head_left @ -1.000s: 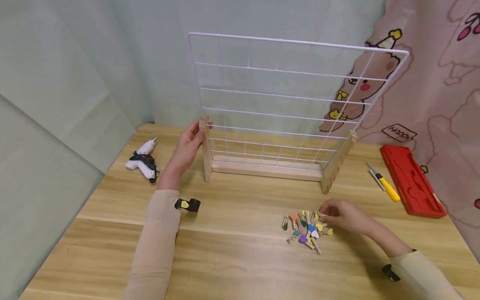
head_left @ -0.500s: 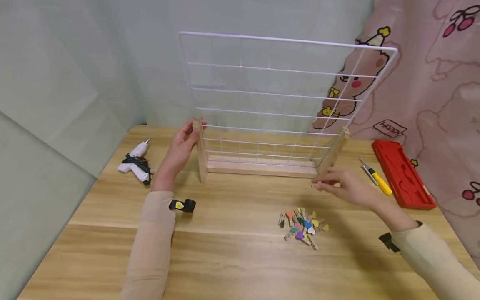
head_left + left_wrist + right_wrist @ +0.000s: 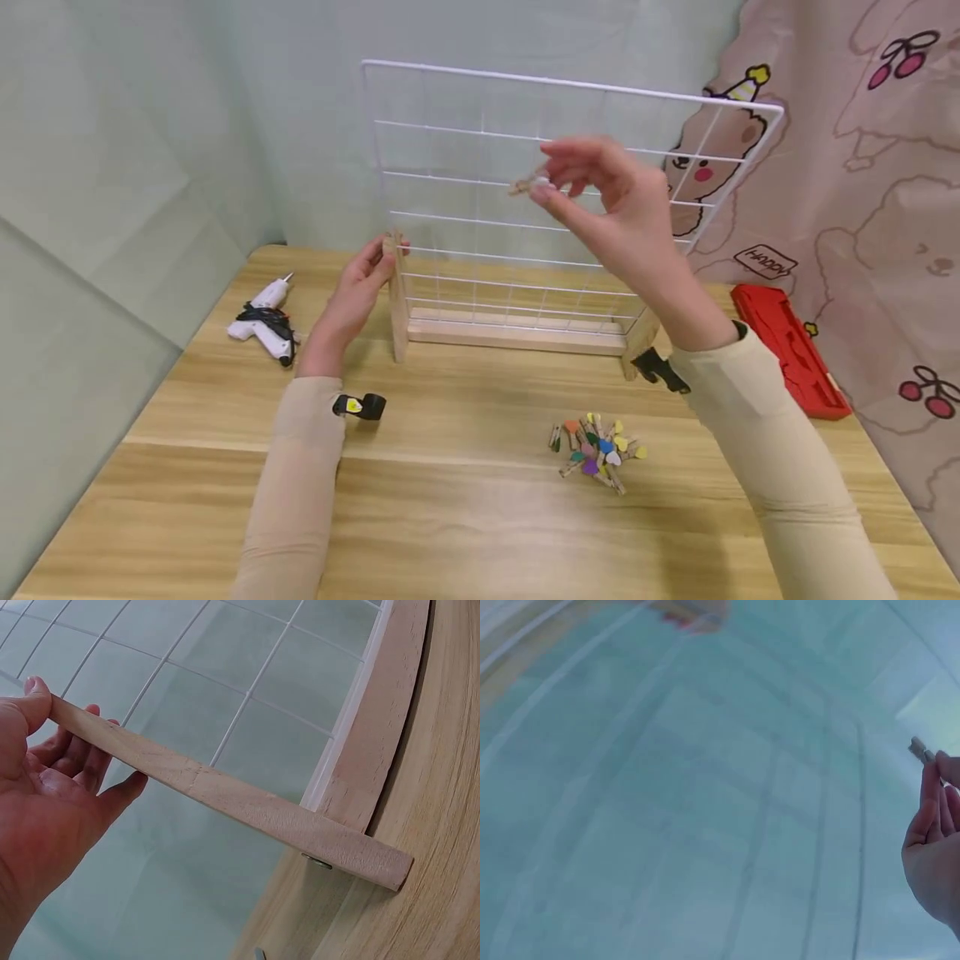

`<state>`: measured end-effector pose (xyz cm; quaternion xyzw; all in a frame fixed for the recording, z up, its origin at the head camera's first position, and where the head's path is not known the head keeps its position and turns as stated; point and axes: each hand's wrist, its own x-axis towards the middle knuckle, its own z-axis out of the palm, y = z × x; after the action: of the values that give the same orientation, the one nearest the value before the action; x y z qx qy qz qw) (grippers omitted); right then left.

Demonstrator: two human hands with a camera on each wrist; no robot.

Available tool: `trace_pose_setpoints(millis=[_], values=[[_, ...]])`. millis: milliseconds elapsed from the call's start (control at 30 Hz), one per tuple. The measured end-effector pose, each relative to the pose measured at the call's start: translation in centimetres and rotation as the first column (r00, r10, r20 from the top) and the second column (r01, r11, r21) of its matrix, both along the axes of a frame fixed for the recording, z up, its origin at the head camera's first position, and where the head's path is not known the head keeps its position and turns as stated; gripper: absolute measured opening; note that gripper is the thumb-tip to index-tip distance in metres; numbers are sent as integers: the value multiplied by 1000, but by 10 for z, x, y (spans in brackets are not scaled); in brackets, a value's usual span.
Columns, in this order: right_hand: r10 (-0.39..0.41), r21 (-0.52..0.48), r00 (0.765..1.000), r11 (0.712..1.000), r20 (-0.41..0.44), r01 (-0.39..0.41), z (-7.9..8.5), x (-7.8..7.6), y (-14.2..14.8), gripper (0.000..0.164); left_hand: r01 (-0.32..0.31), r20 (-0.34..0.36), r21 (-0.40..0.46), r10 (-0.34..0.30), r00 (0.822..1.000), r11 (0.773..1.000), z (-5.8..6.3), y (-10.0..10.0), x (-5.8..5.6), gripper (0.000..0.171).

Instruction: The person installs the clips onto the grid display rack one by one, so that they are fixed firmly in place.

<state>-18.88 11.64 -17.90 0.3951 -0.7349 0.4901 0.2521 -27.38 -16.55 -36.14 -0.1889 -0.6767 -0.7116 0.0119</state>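
Note:
A white wire grid (image 3: pixel 442 177) stands upright in a wooden base with two side posts. My left hand (image 3: pixel 356 287) grips the top of the left wooden post (image 3: pixel 399 304); in the left wrist view, thumb and fingers lie on either side of the wood (image 3: pixel 217 791). My right hand (image 3: pixel 626 204) is raised in front of the grid's upper part. Between its thumb and fingers it pinches a small wooden clothespin (image 3: pixel 521 187) with a whitish decoration. The clothespin (image 3: pixel 918 748) also shows at the fingertips in the right wrist view. Below, a pile of small clothespins with coloured hearts (image 3: pixel 600 454) lies on the table.
A white glue gun (image 3: pixel 264 321) with its black cord wound round it lies at the left. On the right is a red tray (image 3: pixel 787 350), partly hidden by the right sleeve. Curtains (image 3: pixel 150 125) hang behind and beside the table (image 3: pixel 450 517).
My right hand has lifted a clothespin from the pile and carried it up and left to the grid's upper part. The left hand keeps its grip on the post.

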Motion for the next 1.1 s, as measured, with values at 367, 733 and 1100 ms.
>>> trace_pose_setpoints(millis=[367, 733, 1100], values=[[-123, 84, 945, 991, 303, 102, 66, -25, -71, 30, 1, 6, 9, -1, 1000, 1000, -3, 6, -1, 47], [-128, 38, 955, 992, 267, 122, 77, -73, -101, 20, -2, -19, -28, 1, 1000, 1000, 4, 10, -5, 45], [-196, 62, 959, 980, 205, 187, 76, -75, -112, 16, 15, -20, 8, -15, 1000, 1000, 1, 18, 0, 43]])
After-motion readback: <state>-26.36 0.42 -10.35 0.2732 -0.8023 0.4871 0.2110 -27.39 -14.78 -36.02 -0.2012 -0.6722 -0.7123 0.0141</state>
